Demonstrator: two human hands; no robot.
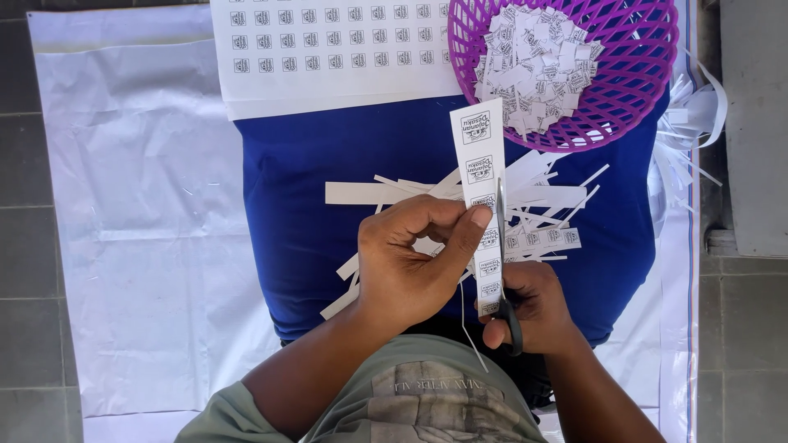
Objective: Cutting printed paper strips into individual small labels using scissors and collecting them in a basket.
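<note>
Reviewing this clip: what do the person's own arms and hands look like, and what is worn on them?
Both forearms are bare from the elbows down. The left hand and right hand wear no gloves, and no rings, watch or bracelet show. A greyish-green short-sleeved shirt with a faded print on the chest covers the upper body.

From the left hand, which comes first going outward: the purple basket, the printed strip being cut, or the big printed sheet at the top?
Seen from the head camera, measured from the left hand:
1. Printed strip: pinched in its fingers, rising just right of the thumb.
2. Purple basket: up and to the right, holding cut pieces.
3. Printed sheet: top edge, straight ahead; close to the basket, though its near edge looks slightly farther.
</note>
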